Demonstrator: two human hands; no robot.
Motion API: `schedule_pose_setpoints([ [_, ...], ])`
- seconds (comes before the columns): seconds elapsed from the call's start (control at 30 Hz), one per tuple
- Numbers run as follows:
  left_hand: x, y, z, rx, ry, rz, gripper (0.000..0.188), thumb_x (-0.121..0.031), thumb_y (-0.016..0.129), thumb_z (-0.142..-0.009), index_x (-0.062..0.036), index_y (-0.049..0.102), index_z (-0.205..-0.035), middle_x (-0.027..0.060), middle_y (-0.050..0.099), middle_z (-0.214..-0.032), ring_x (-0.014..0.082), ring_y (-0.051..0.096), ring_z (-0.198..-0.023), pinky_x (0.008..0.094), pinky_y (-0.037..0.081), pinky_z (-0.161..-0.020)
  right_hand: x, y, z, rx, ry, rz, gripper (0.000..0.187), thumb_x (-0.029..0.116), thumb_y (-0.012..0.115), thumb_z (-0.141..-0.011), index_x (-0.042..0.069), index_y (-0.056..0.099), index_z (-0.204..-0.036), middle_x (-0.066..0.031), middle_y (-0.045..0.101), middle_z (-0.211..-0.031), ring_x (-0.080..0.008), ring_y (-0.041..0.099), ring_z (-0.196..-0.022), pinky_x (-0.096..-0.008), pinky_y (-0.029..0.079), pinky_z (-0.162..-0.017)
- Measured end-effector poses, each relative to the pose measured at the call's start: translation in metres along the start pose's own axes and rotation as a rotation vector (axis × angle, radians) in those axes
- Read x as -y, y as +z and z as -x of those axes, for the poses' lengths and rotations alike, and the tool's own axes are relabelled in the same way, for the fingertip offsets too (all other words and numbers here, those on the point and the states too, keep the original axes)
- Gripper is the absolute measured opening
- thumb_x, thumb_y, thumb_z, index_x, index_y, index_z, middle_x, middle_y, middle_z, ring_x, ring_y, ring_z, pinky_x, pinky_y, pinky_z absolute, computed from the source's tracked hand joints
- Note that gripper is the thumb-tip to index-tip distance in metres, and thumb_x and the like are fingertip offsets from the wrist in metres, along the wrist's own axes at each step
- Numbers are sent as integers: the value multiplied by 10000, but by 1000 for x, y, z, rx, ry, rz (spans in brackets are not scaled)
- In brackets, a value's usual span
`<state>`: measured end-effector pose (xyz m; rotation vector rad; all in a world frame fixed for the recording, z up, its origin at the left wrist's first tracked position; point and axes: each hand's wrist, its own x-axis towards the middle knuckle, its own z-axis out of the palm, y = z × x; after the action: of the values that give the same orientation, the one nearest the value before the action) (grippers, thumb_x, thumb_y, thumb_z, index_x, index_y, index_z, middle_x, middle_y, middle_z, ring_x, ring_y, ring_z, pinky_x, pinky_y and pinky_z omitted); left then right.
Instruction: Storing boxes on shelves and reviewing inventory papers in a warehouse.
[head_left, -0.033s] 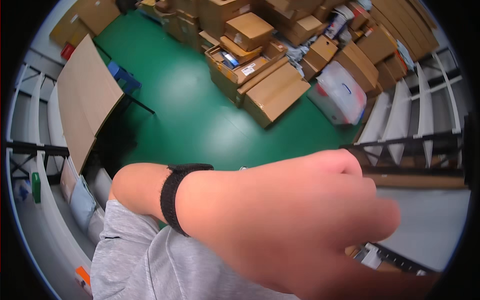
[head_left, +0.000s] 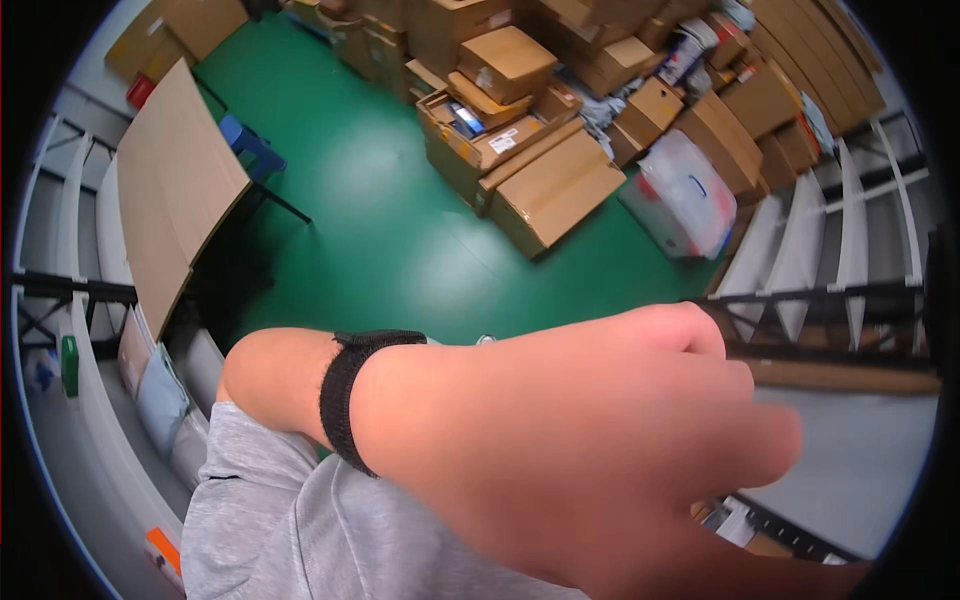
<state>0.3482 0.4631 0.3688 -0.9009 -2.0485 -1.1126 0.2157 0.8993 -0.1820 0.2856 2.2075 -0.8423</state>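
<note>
My left hand (head_left: 610,430) fills the lower right, very near the camera, with its back toward me. The forearm comes in from the left and crosses in front of my grey shirt (head_left: 380,540). Around the wrist sits a black fabric strap (head_left: 345,400). The fingers are curled over, and whatever they hold, if anything, is hidden behind the hand. Below the knuckles, at the lower edge, a darker stretch of skin runs right; I cannot tell whether it is the thumb. My right hand cannot be made out.
Cardboard boxes (head_left: 560,190) are heaped across the green floor (head_left: 370,200), beside a clear plastic bin (head_left: 685,195). A large cardboard sheet (head_left: 175,190) leans at left near a blue stool (head_left: 250,148). White shelves (head_left: 800,250) stand right, more shelving (head_left: 90,400) left.
The background has shifted very slightly in the picture, the boxes and bin a little down and right. My left hand keeps its pose.
</note>
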Motion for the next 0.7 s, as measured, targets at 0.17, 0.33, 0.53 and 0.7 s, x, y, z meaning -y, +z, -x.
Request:
schedule_pose_setpoints([
  [0.17,42,-69,39,-118,-174,-66,630,-179,758,-741,-95,638,-1354,4,609,-908,145,585,-742,320,420,-752,99,12,-41,85,-78,242,272,269,615,-984,23,646,-1095,-137,713,-974,-230,677,-870,-381,555,-796],
  [0.33,76,-162,95,-211,-288,-110,590,-194,764,-749,-83,651,-1317,15,632,-939,159,598,-757,336,427,-791,202,62,-83,132,-166,429,291,280,624,-971,23,654,-1104,-152,717,-1006,-247,678,-917,-390,547,-833],
  [0.53,101,-278,137,-246,-390,-139,544,-211,771,-758,-69,667,-1273,28,660,-975,176,613,-774,355,435,-839,325,151,-109,180,-268,563,316,293,634,-957,22,663,-1115,-170,722,-1044,-268,681,-975,-402,537,-877],
  [0.7,134,-353,145,-212,-464,-107,509,-226,777,-766,-57,680,-1236,39,683,-1005,190,626,-789,371,442,-878,393,222,-113,207,-301,604,336,304,643,-944,21,672,-1125,-184,727,-1075,-285,683,-1023,-411,530,-914],
])
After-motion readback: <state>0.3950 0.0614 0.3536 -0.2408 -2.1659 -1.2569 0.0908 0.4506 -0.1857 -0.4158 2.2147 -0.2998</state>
